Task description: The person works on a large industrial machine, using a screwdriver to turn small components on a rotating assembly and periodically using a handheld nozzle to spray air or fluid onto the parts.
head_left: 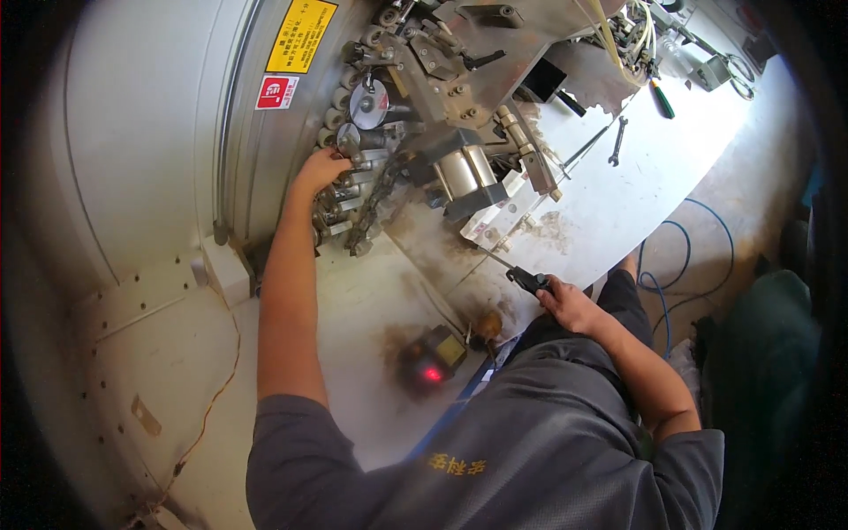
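My right hand (570,305) is closed round the handle of a black air blow gun (528,280), whose thin metal nozzle points up and left at the silver block of the machine. My left hand (323,168) reaches to the row of metal clamps and rollers (339,196) along the machine's left side. Its fingers are bent at a small metal part beneath a round disc (369,103); what they grip is hidden. Between the hands lie a dark chain (378,201) and a silver cylinder with black end caps (465,171).
A wrench (617,141) and a green-handled screwdriver (661,99) lie on the white table (698,132). A dark box with a glowing red light (433,358) sits close to my body. A blue hose (687,256) coils at the right. A grey panel (150,106) rises at the left.
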A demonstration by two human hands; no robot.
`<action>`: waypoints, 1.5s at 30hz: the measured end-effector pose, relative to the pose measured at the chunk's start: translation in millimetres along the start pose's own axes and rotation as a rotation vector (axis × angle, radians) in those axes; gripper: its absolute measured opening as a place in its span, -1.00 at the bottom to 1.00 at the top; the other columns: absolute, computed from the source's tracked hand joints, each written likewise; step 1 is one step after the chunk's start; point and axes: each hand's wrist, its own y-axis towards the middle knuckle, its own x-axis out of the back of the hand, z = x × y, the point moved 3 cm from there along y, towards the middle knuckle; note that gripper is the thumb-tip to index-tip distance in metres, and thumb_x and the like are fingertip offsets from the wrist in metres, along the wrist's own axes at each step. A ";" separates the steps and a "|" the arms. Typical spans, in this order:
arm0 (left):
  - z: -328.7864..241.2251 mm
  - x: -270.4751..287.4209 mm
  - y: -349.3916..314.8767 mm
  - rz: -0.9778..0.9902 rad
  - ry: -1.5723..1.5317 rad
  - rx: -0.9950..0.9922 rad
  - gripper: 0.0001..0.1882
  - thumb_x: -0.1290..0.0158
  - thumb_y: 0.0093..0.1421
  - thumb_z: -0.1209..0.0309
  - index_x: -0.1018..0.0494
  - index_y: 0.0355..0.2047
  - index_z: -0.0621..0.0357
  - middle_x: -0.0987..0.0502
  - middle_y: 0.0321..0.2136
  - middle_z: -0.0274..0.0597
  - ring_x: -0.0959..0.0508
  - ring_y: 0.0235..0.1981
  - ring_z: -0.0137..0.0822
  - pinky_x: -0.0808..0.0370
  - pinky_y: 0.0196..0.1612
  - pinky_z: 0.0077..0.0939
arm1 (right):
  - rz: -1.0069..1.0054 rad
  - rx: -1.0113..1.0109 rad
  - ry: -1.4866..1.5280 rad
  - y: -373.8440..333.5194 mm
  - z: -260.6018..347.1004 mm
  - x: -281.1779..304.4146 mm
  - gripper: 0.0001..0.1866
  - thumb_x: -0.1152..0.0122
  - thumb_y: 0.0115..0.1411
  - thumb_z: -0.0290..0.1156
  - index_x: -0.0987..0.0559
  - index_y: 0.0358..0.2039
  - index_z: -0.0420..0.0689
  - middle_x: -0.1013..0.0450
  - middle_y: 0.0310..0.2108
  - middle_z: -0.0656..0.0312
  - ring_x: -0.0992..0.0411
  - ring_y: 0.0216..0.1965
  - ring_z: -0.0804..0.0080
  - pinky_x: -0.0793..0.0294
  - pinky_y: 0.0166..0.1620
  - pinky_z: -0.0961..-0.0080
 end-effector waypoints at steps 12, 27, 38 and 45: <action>-48.0 -9.5 -12.9 -0.008 0.395 0.084 -0.28 -0.37 -0.14 0.05 -0.56 -0.02 0.25 -0.62 -0.05 0.17 -0.60 0.01 0.10 -0.53 0.08 -0.15 | 0.004 -0.007 0.064 -1.6 -5.1 -2.2 -0.49 0.02 0.46 -0.12 -0.33 0.16 -0.32 -0.53 -0.30 -0.28 -0.50 -0.18 -0.29 -0.45 -0.10 0.05; -40.1 -13.8 -5.1 -0.073 0.383 0.028 -0.39 -0.38 -0.06 0.10 -0.59 -0.07 0.27 -0.66 -0.13 0.10 -0.62 0.01 0.05 -0.56 0.03 -0.21 | -0.018 0.004 0.035 -5.1 -13.8 -1.5 -0.49 0.03 0.47 -0.10 -0.34 0.14 -0.32 -0.52 -0.29 -0.31 -0.49 -0.17 -0.30 -0.44 -0.08 0.03; 3.6 -11.7 18.3 0.103 0.066 -0.068 -0.29 -0.43 -0.08 0.12 -0.52 0.01 0.29 -0.64 -0.16 0.21 -0.62 -0.05 0.10 -0.54 -0.02 -0.12 | -0.022 0.003 0.026 -6.6 -2.3 7.7 -0.51 0.02 0.47 -0.13 -0.35 0.11 -0.34 -0.51 -0.29 -0.34 -0.49 -0.16 -0.31 -0.44 -0.07 0.04; -12.0 -16.1 9.4 -0.101 0.191 -0.026 -0.44 -0.38 -0.02 0.17 -0.59 -0.11 0.35 -0.65 -0.20 0.18 -0.64 -0.13 0.07 -0.54 -0.04 -0.18 | 0.001 0.036 0.010 -3.2 3.3 2.7 -0.53 0.02 0.47 -0.15 -0.35 0.08 -0.36 -0.51 -0.33 -0.31 -0.49 -0.19 -0.30 -0.44 -0.10 0.05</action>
